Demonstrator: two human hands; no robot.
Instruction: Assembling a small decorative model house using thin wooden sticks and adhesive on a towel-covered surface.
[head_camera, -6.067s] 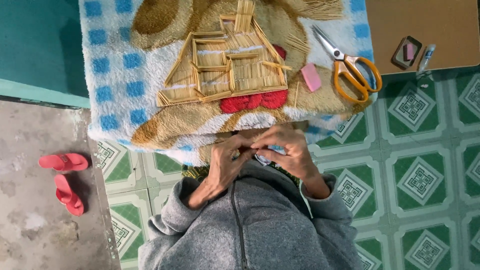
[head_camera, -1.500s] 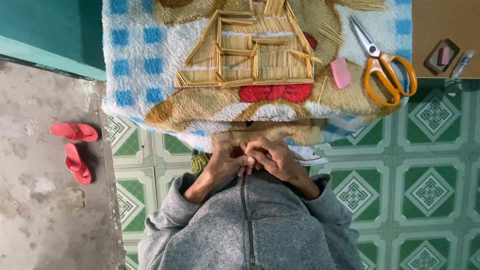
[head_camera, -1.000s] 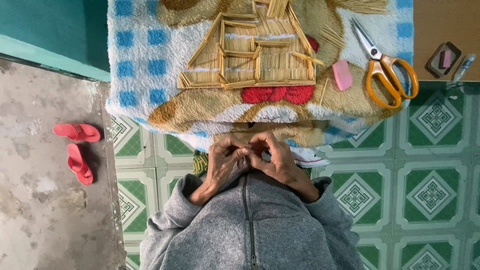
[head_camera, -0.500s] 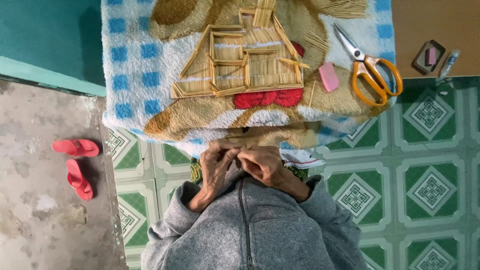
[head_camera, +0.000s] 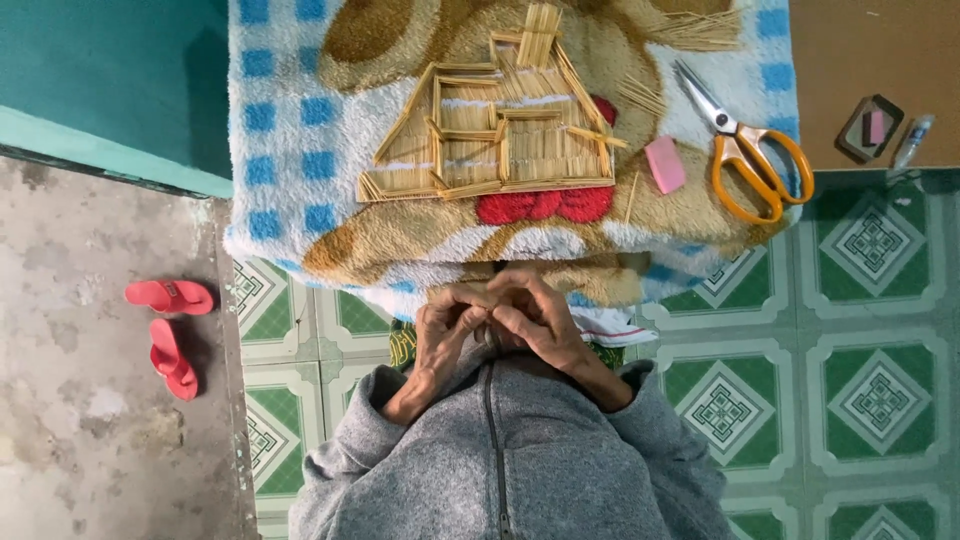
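Note:
My left hand (head_camera: 443, 328) and my right hand (head_camera: 541, 318) are pressed together in front of my chest, over my grey zipped top. Their fingertips pinch something small and pale between them, which looks like a thin wooden stick (head_camera: 484, 303); most of it is hidden by my fingers. Just beyond my hands a house model (head_camera: 492, 135) made of thin sticks lies flat on a fluffy blue, white and brown blanket (head_camera: 290, 150). Loose sticks (head_camera: 700, 28) lie at the blanket's far right.
Orange-handled scissors (head_camera: 745, 150) and a pink eraser (head_camera: 665, 164) lie on the blanket right of the model. A small dark case (head_camera: 868, 127) and a glue tube (head_camera: 912, 140) sit on a brown surface. Red sandals (head_camera: 168, 325) lie on the concrete floor at left.
My hands have stayed joined at my chest, with the fingers shifting slightly around the small piece. The view has wobbled a little; the model and tools have not moved.

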